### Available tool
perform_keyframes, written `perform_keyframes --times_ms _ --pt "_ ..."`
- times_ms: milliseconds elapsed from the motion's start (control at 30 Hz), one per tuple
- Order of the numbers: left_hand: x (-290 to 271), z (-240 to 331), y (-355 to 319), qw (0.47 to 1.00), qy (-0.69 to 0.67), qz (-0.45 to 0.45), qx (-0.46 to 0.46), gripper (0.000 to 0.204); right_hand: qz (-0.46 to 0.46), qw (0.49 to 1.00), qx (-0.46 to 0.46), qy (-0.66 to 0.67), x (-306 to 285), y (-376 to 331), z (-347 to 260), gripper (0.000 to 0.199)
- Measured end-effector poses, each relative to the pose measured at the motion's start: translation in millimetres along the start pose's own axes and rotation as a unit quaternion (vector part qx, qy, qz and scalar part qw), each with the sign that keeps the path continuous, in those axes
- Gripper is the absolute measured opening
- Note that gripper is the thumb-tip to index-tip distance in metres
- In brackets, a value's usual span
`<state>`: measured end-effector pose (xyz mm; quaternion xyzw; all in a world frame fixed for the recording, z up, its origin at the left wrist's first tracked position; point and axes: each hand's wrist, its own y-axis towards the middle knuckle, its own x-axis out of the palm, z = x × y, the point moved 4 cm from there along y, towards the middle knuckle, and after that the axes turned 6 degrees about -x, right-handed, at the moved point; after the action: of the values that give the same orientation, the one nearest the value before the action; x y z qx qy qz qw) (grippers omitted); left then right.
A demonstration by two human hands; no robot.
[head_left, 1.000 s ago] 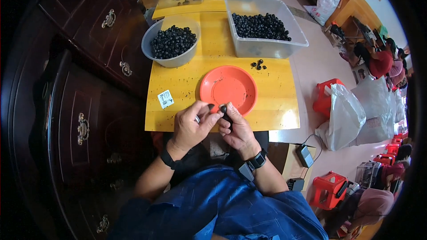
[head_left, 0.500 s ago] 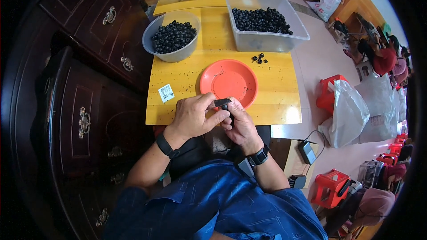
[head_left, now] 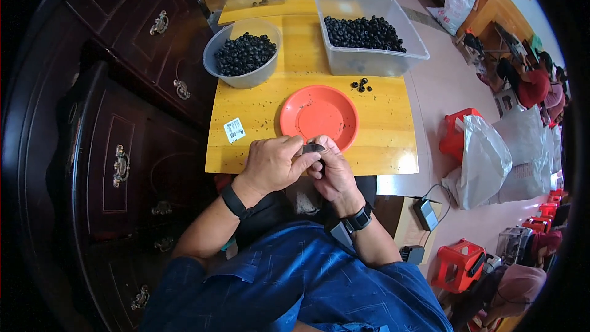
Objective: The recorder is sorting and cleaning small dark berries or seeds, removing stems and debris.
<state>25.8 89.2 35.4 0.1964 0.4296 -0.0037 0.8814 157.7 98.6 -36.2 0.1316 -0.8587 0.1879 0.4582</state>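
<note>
Above the near edge of the table my hands meet. My left hand (head_left: 270, 163) is closed on a small dark blade (head_left: 314, 148), whose flat end reaches over to my right fingertips. My right hand (head_left: 335, 172) is pinched closed around a small black part, mostly hidden by the fingers and the blade. Just beyond the hands lies an orange-red plastic dish (head_left: 342, 110) with dark crumbs in it. A few loose small black ring-shaped parts (head_left: 361, 85) lie to the right of the dish.
A round clear tub (head_left: 213, 64) and a rectangular clear bin (head_left: 369, 67) hold many black parts; further bins stand behind. A white label (head_left: 234, 130) lies on the yellow table (head_left: 393, 147). Dark drawers (head_left: 117, 166) flank the left; red stools (head_left: 458, 264) and people are at right.
The blade has turned and dropped slightly over my right fingertips, and it now covers most of the black part that showed before. The whole view has shifted slightly.
</note>
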Motion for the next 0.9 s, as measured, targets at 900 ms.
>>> perform_keyframes --times_ms 900 --pt "-4 2 8 0.980 -0.178 -0.052 -0.065 0.025 -0.030 0.999 0.033 -0.025 6 -4 -4 0.019"
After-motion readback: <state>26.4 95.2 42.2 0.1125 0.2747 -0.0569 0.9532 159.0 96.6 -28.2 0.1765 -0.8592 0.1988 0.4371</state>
